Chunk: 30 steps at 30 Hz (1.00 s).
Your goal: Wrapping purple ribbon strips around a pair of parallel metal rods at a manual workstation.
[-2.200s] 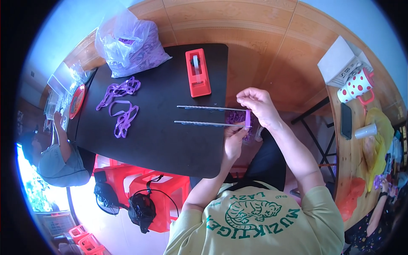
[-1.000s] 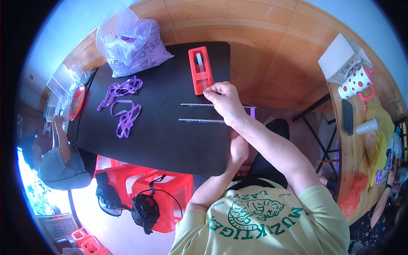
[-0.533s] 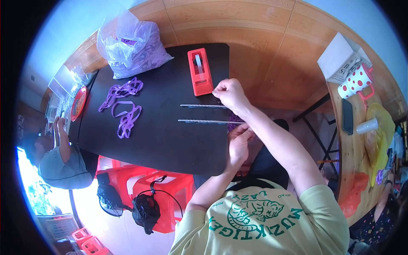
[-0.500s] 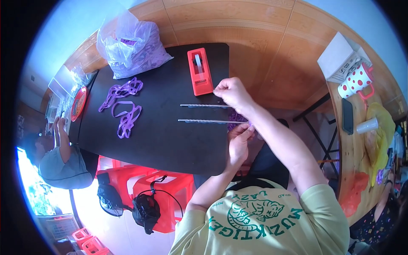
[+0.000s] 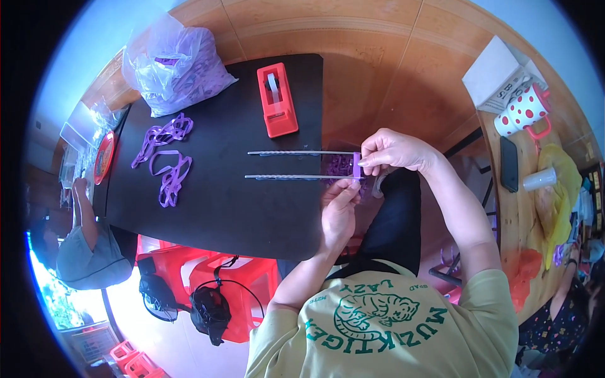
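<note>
Two thin metal rods [image 5: 296,152], twisted along part of their length, lie parallel on the black table [image 5: 220,214], their ends jutting past its right edge. A purple ribbon band [image 5: 357,165] spans the gap between those ends. My left hand [image 5: 340,211] is closed, thumb and fingers pinching the ribbon by the nearer rod's end. My right hand [image 5: 400,151] is closed too, its fingertips pressed to the ribbon beside the farther rod's end; any small piece between them is hidden. A heap of purple ribbon [image 5: 339,166] sits below the rods, past the table edge.
A red tape dispenser [image 5: 277,101] stands beyond the rods. Loose purple ribbons [image 5: 170,176] and a stuffed plastic bag [image 5: 179,72] lie left. A wooden table [image 5: 517,233] at right bears a dotted mug [image 5: 523,112] and a phone [image 5: 508,164]. Other people sit at both sides.
My right hand has moved from the tape dispenser's front edge toward me and right, onto the ribbon at the rod ends. My left hand stays at the nearer rod. The view has shifted slightly.
</note>
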### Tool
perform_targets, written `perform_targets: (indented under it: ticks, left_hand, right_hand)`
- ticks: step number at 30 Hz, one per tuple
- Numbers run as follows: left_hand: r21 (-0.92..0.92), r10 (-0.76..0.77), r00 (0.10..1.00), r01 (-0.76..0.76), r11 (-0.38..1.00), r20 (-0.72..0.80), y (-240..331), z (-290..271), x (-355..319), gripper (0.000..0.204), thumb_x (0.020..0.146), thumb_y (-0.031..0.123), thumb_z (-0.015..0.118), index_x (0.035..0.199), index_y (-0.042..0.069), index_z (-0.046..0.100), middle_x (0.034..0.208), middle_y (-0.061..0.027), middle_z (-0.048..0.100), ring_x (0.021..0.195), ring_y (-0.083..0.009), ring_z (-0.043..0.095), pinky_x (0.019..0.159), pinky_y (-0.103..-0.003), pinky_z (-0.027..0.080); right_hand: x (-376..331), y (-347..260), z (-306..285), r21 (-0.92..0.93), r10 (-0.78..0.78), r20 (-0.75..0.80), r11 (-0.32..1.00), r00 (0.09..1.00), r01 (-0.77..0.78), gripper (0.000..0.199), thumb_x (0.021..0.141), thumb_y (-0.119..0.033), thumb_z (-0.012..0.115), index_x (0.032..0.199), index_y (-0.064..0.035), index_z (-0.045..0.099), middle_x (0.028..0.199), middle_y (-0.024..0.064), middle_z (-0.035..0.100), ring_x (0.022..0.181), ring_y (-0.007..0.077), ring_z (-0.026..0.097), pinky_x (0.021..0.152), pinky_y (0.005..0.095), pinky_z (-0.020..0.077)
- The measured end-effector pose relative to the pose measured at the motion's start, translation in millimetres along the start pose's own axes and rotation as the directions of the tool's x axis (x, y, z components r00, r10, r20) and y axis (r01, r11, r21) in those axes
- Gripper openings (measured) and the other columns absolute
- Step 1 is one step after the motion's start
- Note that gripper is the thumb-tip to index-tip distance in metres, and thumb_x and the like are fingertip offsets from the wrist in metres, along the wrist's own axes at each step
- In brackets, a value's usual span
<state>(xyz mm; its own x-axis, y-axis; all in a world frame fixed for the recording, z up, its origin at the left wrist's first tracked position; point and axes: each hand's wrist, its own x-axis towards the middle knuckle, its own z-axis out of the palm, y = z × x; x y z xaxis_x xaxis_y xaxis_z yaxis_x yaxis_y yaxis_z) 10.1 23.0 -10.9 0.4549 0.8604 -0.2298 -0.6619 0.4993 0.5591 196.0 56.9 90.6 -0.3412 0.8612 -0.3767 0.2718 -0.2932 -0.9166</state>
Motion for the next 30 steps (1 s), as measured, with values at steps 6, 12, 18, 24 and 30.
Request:
perform_targets:
  ticks: [6,12,18,24,30]
  left_hand:
    - [0.000,-0.019,1.000,0.019,1.000,-0.025,-0.3,1.8,-2.7,0.007,0.084,0.001,0.062,0.090,0.002,0.065,0.078,-0.0048,0.061,0.069,-0.0138,0.054,0.069,-0.026,0.040]
    - [-0.052,-0.058,0.998,0.056,0.997,-0.028,5.2,5.9,-6.6,0.008,0.084,0.002,0.061,0.091,0.002,0.065,0.082,-0.0056,0.061,0.074,-0.0154,0.054,0.072,-0.028,0.040]
    - [-0.151,-0.104,0.994,0.101,0.983,-0.016,7.9,6.9,-5.2,0.011,0.086,0.014,0.058,0.087,0.004,0.063,0.087,-0.0055,0.060,0.082,-0.0165,0.052,0.078,-0.030,0.039]
    - [-0.228,-0.086,0.996,0.084,0.970,-0.001,10.1,11.8,-5.5,0.025,0.090,0.029,0.054,0.084,0.006,0.061,0.086,-0.0046,0.059,0.084,-0.0166,0.051,0.079,-0.032,0.039]
    - [-0.119,-0.033,0.999,0.029,0.992,-0.036,8.1,18.7,1.7,0.028,0.092,0.033,0.054,0.081,0.008,0.060,0.081,-0.0042,0.059,0.079,-0.0160,0.052,0.077,-0.032,0.039]
  right_hand:
    - [1.2,0.6,-3.8,0.012,0.016,0.021,1.000,1.000,-0.016,0.015,0.085,-0.014,0.062,0.075,-0.0042,0.064,0.072,0.0026,0.065,0.066,0.0073,0.062,0.062,0.0198,0.0478]
    - [-2.3,6.4,-5.1,0.050,0.037,0.015,0.998,0.999,-0.037,0.016,0.086,-0.015,0.062,0.075,-0.0041,0.064,0.074,0.0032,0.066,0.067,0.0076,0.062,0.063,0.0202,0.0487]
    - [-3.9,9.4,-5.8,0.073,0.038,0.026,0.997,0.999,-0.040,0.015,0.086,-0.014,0.062,0.075,-0.0043,0.065,0.075,0.0036,0.067,0.067,0.0080,0.062,0.063,0.0203,0.0486]
    - [-4.0,7.5,-3.0,0.072,0.031,0.036,0.997,0.999,-0.034,0.016,0.086,-0.015,0.063,0.075,-0.0053,0.064,0.071,0.0027,0.065,0.065,0.0077,0.061,0.061,0.0207,0.0479]
    - [0.9,5.0,-0.8,0.032,0.035,0.008,0.999,0.999,-0.035,0.018,0.086,-0.015,0.062,0.075,-0.0022,0.065,0.068,0.0053,0.064,0.063,0.0104,0.060,0.060,0.0231,0.0467]
